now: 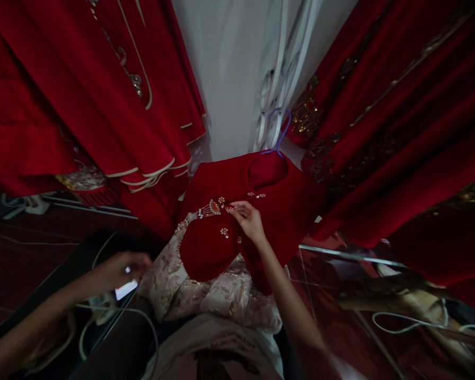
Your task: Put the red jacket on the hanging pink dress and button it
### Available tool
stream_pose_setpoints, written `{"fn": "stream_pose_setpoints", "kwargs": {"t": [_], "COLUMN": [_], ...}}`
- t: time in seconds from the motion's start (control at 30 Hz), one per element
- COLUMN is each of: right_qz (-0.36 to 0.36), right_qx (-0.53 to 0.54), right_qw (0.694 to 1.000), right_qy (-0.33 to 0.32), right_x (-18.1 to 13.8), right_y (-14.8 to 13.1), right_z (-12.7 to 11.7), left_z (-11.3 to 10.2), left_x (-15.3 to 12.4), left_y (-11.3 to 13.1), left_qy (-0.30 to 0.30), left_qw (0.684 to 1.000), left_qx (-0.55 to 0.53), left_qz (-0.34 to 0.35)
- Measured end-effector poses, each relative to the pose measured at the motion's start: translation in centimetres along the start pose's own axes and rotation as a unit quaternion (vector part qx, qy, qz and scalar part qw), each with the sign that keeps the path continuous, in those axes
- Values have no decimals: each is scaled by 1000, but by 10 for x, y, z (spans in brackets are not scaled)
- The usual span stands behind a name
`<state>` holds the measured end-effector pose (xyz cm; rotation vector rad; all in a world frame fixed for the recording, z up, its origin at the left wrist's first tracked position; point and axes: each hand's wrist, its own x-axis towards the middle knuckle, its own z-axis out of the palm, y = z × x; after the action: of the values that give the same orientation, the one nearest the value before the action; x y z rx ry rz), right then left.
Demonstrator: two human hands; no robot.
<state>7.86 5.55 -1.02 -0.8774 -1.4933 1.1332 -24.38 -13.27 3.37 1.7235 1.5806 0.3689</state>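
A red garment (293,206) with a round neck opening lies spread before me, its lower part over pale patterned cloth (217,295) on my lap. My right hand (250,219) rests on it, thumb and fingers pinched together beside a jewelled fan-shaped ornament (212,207) with bead strings. What the fingertips hold is too small to make out. Small flower-shaped jewels (224,232) lie on the red cloth below the hand. Off to the left, my left hand (132,269) is smeared by motion, above a small bright white object (125,289).
Red garments with pale edging (154,105) hang at left, and embroidered red cloth (380,121) hangs at right. Behind the garment stands white scrolled metalwork (275,89), with a purple hanger hook (283,132) by it. A pale cord (411,322) lies at lower right.
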Motion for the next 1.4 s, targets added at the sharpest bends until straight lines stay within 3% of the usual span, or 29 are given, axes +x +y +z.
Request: {"fn": "stream_pose_setpoints", "kwargs": {"t": [0.03, 0.2, 0.27, 0.37, 0.6, 0.87, 1.2, 1.4], "right_qz": [-8, -41, -42, -39, -50, -41, -65, -88], "right_qx": [-8, -77, -87, -105, -131, -109, -123, -142], "right_qw": [1000, 996, 995, 993, 989, 992, 990, 986], "right_qy": [-7, -2, 8, 27, 51, 42, -15, 18], "right_x": [-1, -1, 0, 1, 6, 1, -1, -4], "right_y": [-2, -11, -12, -12, -14, -10, -17, -15], "right_z": [0, 3, 6, 10, 17, 8, 1, 6], "left_z": [0, 22, 34, 44, 49, 57, 62, 59], "left_x": [20, 133, 164, 188, 198, 204, 202, 197], "left_y": [13, 72, 83, 89, 87, 91, 94, 96], "left_qy": [4, 185, 182, 179, 182, 179, 211, 191], "left_qw": [1000, 962, 953, 945, 930, 907, 895, 910], "left_qx": [-14, -103, -123, -162, -271, -347, -358, -321], "left_qz": [18, 172, 208, 219, 169, 157, 159, 182]}}
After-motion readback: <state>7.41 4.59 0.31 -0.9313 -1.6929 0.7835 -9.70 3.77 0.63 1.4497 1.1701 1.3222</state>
